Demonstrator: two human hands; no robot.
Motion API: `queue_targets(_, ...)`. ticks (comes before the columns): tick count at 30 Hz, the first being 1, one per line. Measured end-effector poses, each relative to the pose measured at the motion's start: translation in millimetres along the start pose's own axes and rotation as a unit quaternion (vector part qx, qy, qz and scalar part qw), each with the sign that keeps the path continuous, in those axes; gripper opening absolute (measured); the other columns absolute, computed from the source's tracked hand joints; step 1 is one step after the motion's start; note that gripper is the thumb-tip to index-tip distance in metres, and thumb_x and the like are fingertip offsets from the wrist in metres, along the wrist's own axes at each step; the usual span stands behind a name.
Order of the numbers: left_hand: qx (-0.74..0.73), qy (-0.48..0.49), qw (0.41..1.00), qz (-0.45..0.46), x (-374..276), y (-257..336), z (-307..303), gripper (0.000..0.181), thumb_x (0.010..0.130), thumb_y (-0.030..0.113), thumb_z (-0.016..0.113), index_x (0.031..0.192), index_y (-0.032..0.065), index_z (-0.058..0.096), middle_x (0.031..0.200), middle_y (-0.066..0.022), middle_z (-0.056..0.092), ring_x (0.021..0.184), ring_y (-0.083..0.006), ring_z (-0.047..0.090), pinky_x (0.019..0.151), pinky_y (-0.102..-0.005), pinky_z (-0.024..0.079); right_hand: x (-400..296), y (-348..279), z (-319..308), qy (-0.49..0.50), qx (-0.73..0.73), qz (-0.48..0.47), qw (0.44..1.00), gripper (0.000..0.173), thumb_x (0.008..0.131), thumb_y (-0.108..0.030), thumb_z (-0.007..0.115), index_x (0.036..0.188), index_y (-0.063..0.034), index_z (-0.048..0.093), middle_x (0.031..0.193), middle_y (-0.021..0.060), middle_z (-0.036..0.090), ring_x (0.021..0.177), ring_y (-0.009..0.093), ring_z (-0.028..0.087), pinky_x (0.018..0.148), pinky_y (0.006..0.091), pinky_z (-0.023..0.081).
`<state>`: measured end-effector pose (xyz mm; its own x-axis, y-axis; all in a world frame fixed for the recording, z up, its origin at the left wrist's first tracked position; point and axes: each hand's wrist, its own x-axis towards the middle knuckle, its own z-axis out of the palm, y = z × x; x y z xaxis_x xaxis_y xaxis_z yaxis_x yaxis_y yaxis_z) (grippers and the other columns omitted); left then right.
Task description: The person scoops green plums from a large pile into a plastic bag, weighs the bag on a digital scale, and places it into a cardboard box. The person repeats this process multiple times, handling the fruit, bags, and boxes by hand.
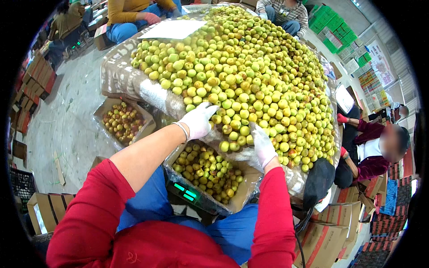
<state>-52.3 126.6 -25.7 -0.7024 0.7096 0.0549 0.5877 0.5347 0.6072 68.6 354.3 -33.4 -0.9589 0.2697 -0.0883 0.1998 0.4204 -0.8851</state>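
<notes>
My left hand (pixel 200 121), in a white knit glove, reaches over the near edge of a large heap of yellow-green jujubes (pixel 248 80). Its fingers are spread and touch fruit at the edge. To the right, my gloved right hand (pixel 263 142) rests against the same heap, fingers pointing away from me, and several jujubes lie between the two hands. Neither hand visibly grips a fruit, though the palms are partly hidden. Below them, between my knees, a plastic-lined carton (pixel 249 177) is partly filled with jujubes and stands by a lit green scale display (pixel 185 192).
A patterned blanket (pixel 117 73) lies under the heap. Another lined carton (pixel 147 122) of redder jujubes stands at left. White paper (pixel 172 29) lies on the heap's far side. Other people sit around the table. A black bag (pixel 320 181) hangs at the right corner near stacked cartons (pixel 321 241).
</notes>
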Motion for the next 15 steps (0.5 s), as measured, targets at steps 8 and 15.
queue_targets(8,-0.008,-0.044,0.998,0.044,1.5,-6.0,0.1,0.065,0.071,0.0,0.055,0.134,0.0072,0.046,0.133,-0.024,0.039,0.119,-0.0387,0.048,0.102,-0.0381,0.041,-2.6,-10.1,46.5,-0.112,-0.092,-0.054,0.988,0.047,0.093,-0.024,0.048,0.134,-0.0008,0.046,0.131,0.0228,0.051,0.125,0.031,0.047,0.106,0.0346,0.034)
queue_targets(15,-0.084,-0.217,0.961,0.147,-28.0,3.4,0.0,0.059,0.073,0.005,0.056,0.131,0.011,0.051,0.13,-0.0211,0.052,0.117,-0.033,0.053,0.099,-0.0371,0.043,-43.0,-80.5,18.3,-0.275,-0.46,-0.048,0.843,0.037,0.088,-0.041,0.05,0.119,-0.0244,0.063,0.103,0.0093,0.068,0.086,0.024,0.067,0.076,0.0341,0.052)
